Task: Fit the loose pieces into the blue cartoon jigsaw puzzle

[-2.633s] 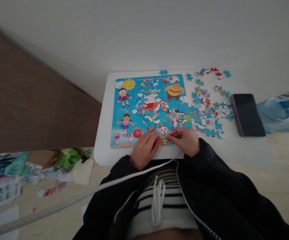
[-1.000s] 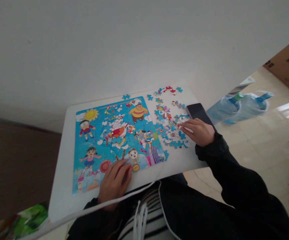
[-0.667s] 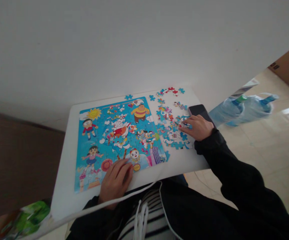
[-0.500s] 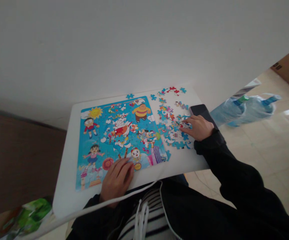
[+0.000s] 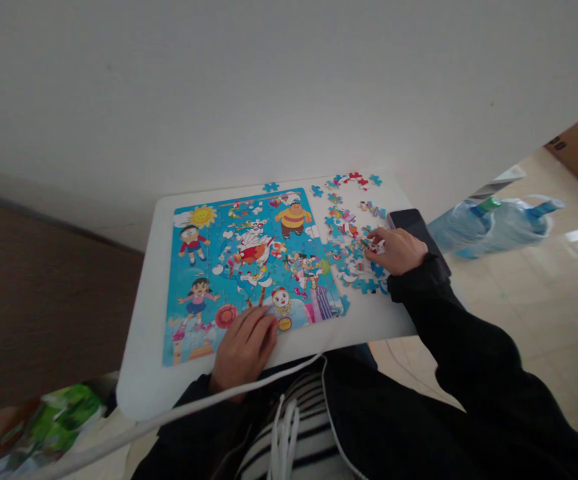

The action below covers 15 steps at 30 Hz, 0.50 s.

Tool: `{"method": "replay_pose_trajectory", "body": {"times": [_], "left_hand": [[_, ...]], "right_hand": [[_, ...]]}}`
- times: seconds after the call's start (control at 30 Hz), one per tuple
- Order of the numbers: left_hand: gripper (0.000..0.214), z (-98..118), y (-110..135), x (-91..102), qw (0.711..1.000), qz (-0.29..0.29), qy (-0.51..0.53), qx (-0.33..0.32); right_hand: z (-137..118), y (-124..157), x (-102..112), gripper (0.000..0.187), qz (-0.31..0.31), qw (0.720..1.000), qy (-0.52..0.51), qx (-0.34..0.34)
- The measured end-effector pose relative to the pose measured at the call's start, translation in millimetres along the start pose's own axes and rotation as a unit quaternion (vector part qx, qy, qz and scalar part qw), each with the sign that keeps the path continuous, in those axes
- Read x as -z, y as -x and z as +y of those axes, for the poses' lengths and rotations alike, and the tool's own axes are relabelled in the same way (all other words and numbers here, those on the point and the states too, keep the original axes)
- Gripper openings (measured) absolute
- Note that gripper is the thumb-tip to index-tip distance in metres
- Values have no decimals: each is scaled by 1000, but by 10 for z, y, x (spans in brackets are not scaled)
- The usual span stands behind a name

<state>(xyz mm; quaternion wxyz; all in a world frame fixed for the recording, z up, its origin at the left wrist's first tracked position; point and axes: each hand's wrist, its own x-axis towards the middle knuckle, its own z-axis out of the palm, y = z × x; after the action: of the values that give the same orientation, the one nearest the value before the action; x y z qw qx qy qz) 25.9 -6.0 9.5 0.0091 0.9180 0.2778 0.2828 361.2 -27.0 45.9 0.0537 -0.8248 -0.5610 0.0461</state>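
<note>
A blue cartoon jigsaw puzzle [image 5: 203, 267] lies in its tray on a small white table [image 5: 141, 327]. My left hand [image 5: 246, 343] rests flat on the puzzle's front edge, fingers stretched out and holding nothing. Right of the tray is a loose heap of jigsaw pieces [image 5: 349, 230], some overlapping. My right hand [image 5: 397, 251] is over this heap, thumb and fingertips pinched on a puzzle piece [image 5: 377, 247] with white and red on it. The fingers partly cover that piece, so its outline is hidden.
A dark phone [image 5: 413, 223] lies beside my right wrist. Single pieces [image 5: 271, 187] sit along the table's back edge, against a white wall [image 5: 269, 87]. Large water bottles [image 5: 513, 223] stand on the floor to the right. A white cord [image 5: 193, 410] crosses in front of me.
The view has shifted slightly, moving the table rightward and up in the picture. My right fingers have moved a little among the loose pieces. My left hand stays on the puzzle's edge.
</note>
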Motion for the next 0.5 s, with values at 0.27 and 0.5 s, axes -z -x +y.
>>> {"method": "replay_pose_trajectory", "body": {"times": [0.27, 0.5], "left_hand": [[10, 13, -4, -11, 1000, 10, 15, 4], [11, 27, -10, -4, 1000, 7, 23, 7]], "right_hand": [[51, -58, -101, 24, 77, 996, -43, -29], [-82, -17, 2, 30, 172, 963, -208, -14]]}}
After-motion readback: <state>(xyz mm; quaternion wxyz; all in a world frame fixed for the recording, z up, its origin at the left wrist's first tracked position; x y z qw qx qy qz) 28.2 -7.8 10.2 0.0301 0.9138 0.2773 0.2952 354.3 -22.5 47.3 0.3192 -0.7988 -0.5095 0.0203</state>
